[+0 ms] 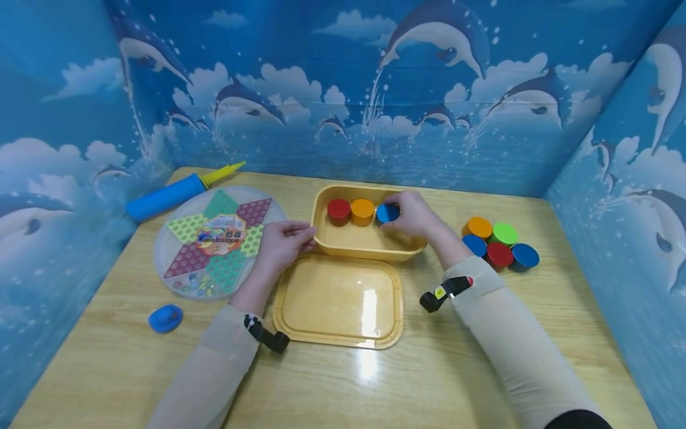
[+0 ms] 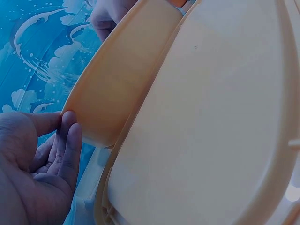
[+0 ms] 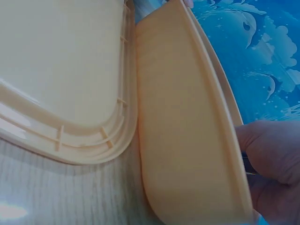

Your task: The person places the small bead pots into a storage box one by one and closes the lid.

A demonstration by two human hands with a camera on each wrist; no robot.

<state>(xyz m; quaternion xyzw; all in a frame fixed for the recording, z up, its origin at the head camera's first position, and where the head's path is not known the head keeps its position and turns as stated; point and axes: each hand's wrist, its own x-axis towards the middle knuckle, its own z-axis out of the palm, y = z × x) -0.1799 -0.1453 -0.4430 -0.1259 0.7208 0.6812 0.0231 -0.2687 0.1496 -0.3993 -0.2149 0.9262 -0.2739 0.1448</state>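
Observation:
A yellow plastic box (image 1: 370, 252) stands at the back middle of the table. Inside it, a red round piece (image 1: 339, 212) and an orange round piece (image 1: 362, 212) sit side by side at the left. My right hand (image 1: 412, 215) reaches into the box and grips a blue round piece (image 1: 387, 214) just right of the orange one; in the right wrist view the box wall hides its fingertips. At the box's left end, my left hand (image 1: 284, 244) pinches the rim between thumb and fingers, as the left wrist view shows up close. The box's lid (image 1: 340, 301) lies flat in front.
Several coloured round pieces (image 1: 499, 255) are grouped on the right. A star-patterned round game board (image 1: 182, 238) lies left, with a blue hand pump (image 1: 166, 196) behind it and a small blue object (image 1: 165, 319) in front. A dolphin-print curtain (image 1: 343, 77) encloses the table's back and sides.

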